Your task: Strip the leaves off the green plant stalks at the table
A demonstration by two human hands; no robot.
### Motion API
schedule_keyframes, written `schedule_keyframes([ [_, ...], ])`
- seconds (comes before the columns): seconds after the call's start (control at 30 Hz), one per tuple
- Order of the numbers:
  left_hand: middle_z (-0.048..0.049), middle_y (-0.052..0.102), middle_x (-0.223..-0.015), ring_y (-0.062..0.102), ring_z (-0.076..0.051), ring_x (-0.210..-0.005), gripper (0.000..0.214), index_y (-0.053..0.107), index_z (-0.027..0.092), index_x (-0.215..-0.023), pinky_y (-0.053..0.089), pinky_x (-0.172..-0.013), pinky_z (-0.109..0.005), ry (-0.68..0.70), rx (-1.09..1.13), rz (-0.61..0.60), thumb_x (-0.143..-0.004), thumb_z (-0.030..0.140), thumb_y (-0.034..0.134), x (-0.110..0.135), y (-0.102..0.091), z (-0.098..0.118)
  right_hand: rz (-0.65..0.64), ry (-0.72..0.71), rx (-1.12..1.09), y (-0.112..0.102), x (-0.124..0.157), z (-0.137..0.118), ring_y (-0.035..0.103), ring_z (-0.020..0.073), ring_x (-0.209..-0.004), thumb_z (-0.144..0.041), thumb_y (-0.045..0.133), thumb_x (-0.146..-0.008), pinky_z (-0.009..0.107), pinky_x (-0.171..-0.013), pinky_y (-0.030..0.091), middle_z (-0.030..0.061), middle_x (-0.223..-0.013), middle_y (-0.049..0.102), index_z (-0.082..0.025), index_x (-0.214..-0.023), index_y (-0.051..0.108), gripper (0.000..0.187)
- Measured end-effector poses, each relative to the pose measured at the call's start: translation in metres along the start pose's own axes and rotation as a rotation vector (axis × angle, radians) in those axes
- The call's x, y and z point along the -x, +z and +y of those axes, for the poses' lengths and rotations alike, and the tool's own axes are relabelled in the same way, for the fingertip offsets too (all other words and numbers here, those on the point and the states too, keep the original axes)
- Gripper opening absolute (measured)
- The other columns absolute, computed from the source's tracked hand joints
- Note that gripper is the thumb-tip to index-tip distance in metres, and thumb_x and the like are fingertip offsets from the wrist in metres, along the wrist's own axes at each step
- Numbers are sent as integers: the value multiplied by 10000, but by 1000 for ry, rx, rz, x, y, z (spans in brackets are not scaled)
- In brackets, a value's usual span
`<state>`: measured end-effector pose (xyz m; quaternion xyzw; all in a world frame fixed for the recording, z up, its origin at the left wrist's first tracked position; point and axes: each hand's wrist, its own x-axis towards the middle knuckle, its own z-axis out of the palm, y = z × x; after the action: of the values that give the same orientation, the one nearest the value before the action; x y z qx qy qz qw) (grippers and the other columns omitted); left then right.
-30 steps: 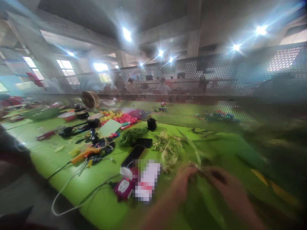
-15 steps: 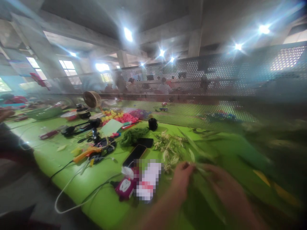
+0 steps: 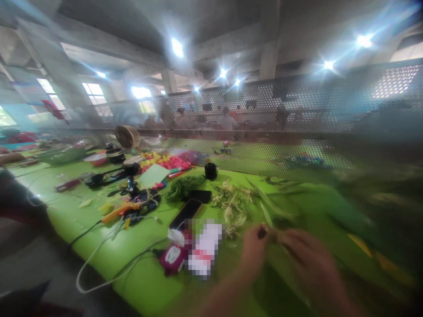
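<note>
My left hand (image 3: 254,247) is closed in a pinch, low and right of centre over the green table. A slim pale-green leaf (image 3: 265,215) sticks up from its fingertips; it looks like part of an artificial plant. Close on the right, my right hand (image 3: 307,253) has its fingers bent together near the same spot, blurred. Whatever lies between those fingers is too smeared to name. Just beyond the hands is a heap of pale yellow-green artificial leaves or flowers (image 3: 233,202). Longer green leaves (image 3: 269,198) lie behind the fingertips.
Left of my hands are a phone (image 3: 187,213), a purple box-like device (image 3: 173,259) and a pixelated pack (image 3: 205,251). An orange glue gun (image 3: 119,212) and white cable (image 3: 79,275) lie further left. Pink and yellow petals (image 3: 173,163) sit before a perforated screen (image 3: 231,112).
My hands have moved slightly apart and shifted their fingers. More of the upright leaf shows above the left fingertips, and the long pale strip below the hands is harder to see.
</note>
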<state>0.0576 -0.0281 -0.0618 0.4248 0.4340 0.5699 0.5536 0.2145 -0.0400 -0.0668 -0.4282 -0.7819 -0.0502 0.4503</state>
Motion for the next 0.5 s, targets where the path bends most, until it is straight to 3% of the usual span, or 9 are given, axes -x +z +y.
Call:
schedule_keyframes([
  [0.07, 14, 558, -642, 491, -112, -638, 177, 583, 147, -687, 374, -638, -230, 32, -55, -32, -697, 286, 694, 2, 2, 1, -64, 61, -18, -4, -3, 0, 664, 207, -860, -397, 550, -861, 348, -785, 503, 33, -914, 726, -291, -901, 720, 204],
  [0.17, -16, 625, -710, 550, -139, -710, 100, 624, 145, -720, 403, -696, -247, 72, -124, -97, -742, 241, 641, 5, 2, 0, -103, 289, -83, -8, -7, -2, 668, 214, -787, -440, 549, -843, 341, -754, 502, 41, -824, 731, -253, -841, 699, 240],
  [0.3, -44, 669, -793, 594, -166, -763, 148, 656, 144, -826, 433, -725, -268, 73, -164, -166, -779, 280, 619, 7, 2, 2, -115, 557, -160, -12, -14, -12, 667, 210, -703, -427, 569, -799, 298, -634, 493, 48, -786, 740, -230, -827, 692, 234],
  [0.5, -41, 656, -777, 563, -154, -728, 147, 646, 141, -832, 417, -683, -257, 51, -291, -164, -767, 271, 622, 7, 1, 5, -99, 675, -223, -17, -24, -24, 662, 206, -632, -406, 610, -732, 272, -513, 455, 37, -716, 738, -232, -767, 695, 197],
])
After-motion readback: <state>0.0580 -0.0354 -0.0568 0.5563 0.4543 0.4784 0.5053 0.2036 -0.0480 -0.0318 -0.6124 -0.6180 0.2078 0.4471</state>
